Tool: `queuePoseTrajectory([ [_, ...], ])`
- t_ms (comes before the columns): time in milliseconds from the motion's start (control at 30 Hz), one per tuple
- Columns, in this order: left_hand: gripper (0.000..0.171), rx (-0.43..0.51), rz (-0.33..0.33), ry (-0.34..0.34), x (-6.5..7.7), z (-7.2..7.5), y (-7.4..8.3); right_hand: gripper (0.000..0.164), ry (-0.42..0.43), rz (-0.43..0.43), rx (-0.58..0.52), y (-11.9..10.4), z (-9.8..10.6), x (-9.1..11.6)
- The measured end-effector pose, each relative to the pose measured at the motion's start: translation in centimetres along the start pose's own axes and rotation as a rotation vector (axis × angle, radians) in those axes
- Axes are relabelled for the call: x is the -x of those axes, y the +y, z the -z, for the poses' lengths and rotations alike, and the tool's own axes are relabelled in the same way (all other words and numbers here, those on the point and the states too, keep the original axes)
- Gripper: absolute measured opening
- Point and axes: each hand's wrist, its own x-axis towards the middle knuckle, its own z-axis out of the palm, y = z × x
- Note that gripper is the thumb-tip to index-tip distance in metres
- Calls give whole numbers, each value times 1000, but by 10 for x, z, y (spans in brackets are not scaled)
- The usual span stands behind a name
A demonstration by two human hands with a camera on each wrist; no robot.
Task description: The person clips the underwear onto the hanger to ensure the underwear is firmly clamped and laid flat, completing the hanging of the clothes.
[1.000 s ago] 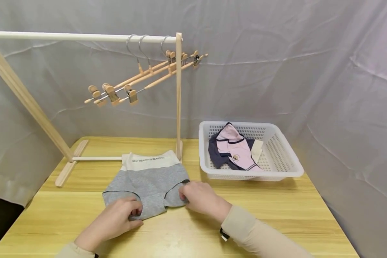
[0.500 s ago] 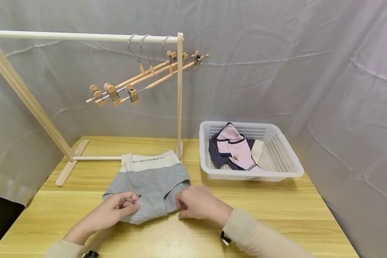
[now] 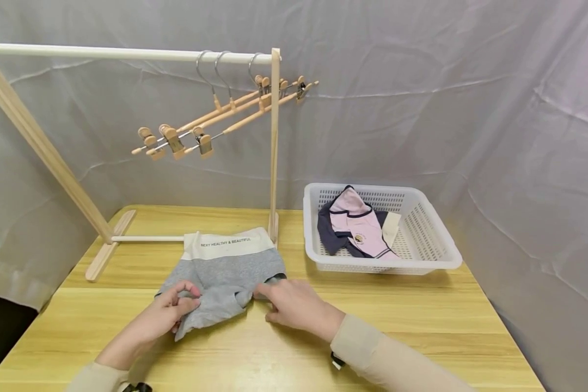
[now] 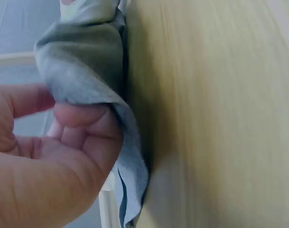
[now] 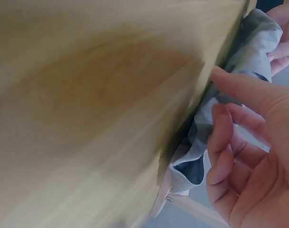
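Grey underpants (image 3: 225,277) with a cream printed waistband lie on the wooden table, the waistband toward the rack. Their lower part is bunched and lifted toward the left. My left hand (image 3: 164,316) pinches the lower left edge between thumb and fingers; in the left wrist view the cloth (image 4: 82,66) folds over the fingertips. At the lower right edge, my right hand (image 3: 296,307) has its fingers touching the fabric. The right wrist view shows the right thumb (image 5: 244,88) held apart from loosely bent fingers, with no cloth pinched between them.
A wooden rack (image 3: 274,147) stands behind, its white rail (image 3: 103,52) carrying several clip hangers (image 3: 225,114). At the right sits a white plastic basket (image 3: 436,234) holding a pink garment (image 3: 357,223) and dark clothing (image 3: 329,234). Grey curtain surrounds the table (image 3: 397,316).
My left hand has moved left and lifted the lower edge of the underpants, bunching the crotch. My right hand has shifted slightly left, and its hold on the right leg edge has loosened.
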Motion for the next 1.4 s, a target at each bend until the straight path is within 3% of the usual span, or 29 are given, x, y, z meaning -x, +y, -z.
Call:
queuePoseTrajectory([
  [67,18,-11,23,60,-1,0,-2,33,32,-9,31,1,-3,-5],
  [133,13,-90,19,136,-3,-2,-3,25,75,-17,66,2,-6,-9],
  [267,2,-330,-29,275,-8,-6,-4,18,138,-32,121,3,-9,-15],
  [333,6,-452,-79,314,-9,-7,-3,16,143,-46,159,3,-9,-17],
  [433,8,-600,-188,392,-8,-12,-2,13,123,-60,201,3,-10,-19],
  [500,11,-676,-302,452,-5,-19,1,11,102,-76,202,4,-9,-20],
  [567,22,-737,-439,467,-2,-27,4,10,82,-96,174,5,-6,-20],
  [633,35,-815,-563,425,-1,-37,6,11,64,-122,124,6,-1,-18],
  [700,43,-878,-624,338,0,-46,7,12,44,-150,64,7,6,-16],
  [800,46,-976,-625,254,0,-54,6,15,15,-172,-24,8,18,-12],
  [933,31,-1037,-613,250,-1,-56,5,26,-24,-184,-102,10,34,-7],
  [1067,14,-955,-646,218,-2,-50,6,30,-46,-185,-126,14,44,-1],
  [1133,6,-884,-649,163,-1,-47,8,23,-49,-175,-107,16,46,3],
  [1200,11,-817,-641,87,1,-43,12,14,-58,-163,-98,16,46,6],
  [1300,19,-752,-598,-15,2,-37,17,8,-82,-140,-88,16,43,11],
  [1400,12,-777,-521,-13,0,-27,21,12,-116,-116,-93,15,39,14],
])
